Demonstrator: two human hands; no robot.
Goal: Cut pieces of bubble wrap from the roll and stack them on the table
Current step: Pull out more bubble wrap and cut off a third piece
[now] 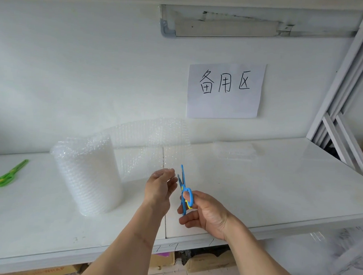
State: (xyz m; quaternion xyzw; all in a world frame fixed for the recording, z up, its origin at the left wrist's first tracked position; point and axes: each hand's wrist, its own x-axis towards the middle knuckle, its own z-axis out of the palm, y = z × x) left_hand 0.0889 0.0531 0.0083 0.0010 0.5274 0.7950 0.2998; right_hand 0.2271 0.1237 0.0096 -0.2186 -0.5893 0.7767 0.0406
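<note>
A roll of bubble wrap (88,174) stands upright on the white table (279,184), left of centre. A loose sheet of bubble wrap (153,140) runs from the roll to the right, held up in the air. My left hand (160,188) pinches the lower edge of that sheet. My right hand (206,214) grips blue scissors (184,190) by the handles, blades open and pointing up beside the left hand's fingers. A low stack of cut bubble wrap pieces (236,150) lies at the back right of the table.
Green scissors (8,174) lie at the table's far left. A paper sign (225,90) with handwritten characters hangs on the white wall. A white metal frame (341,129) stands at the right. Cardboard boxes (165,260) sit under the table.
</note>
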